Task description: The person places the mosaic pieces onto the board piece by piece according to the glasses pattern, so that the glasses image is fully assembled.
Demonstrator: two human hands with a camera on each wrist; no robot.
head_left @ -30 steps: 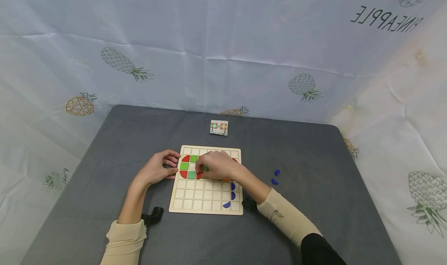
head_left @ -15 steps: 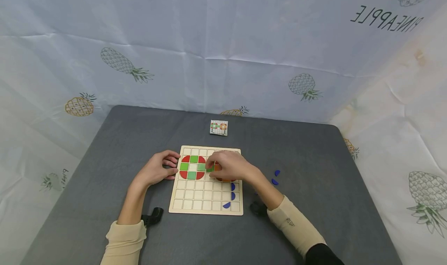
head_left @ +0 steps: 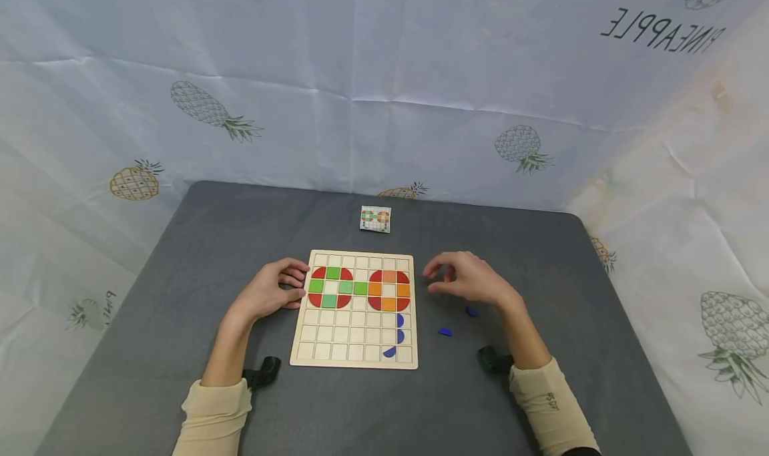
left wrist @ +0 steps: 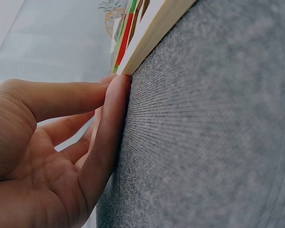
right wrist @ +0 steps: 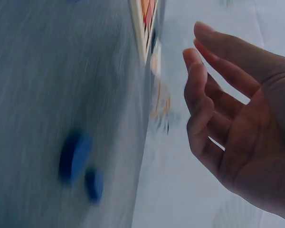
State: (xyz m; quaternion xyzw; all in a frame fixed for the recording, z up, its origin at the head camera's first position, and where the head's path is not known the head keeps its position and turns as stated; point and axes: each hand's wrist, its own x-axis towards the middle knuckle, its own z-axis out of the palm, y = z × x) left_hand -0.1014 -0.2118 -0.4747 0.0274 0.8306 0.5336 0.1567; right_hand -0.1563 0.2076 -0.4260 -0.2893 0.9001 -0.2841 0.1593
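Note:
A square wooden grid board (head_left: 339, 336) lies on the table. In its cells sit a ring of red and green pieces (head_left: 333, 273), a ring of red and orange pieces (head_left: 389, 304), one green square between the rings, and several blue half-round pieces (head_left: 400, 336). My left hand (head_left: 273, 287) rests at the board's left edge, fingertips touching its side, as the left wrist view (left wrist: 61, 142) also shows. Right of the board, my right hand (head_left: 471, 279) hovers with loosely bent fingers and nothing between them. Loose blue half-round pieces (head_left: 444, 332) lie beneath and beside it.
A small card (head_left: 375, 219) with a printed coloured grid pattern lies behind the board. The grey table (head_left: 252, 209) ends at a pineapple-print curtain (head_left: 354, 109). Dark wrist devices (head_left: 262, 374) sit at both wrists.
My right hand has left the board and moved right, over the loose blue pieces. The red-orange ring and the green square between the rings are uncovered. My left hand has stayed in place.

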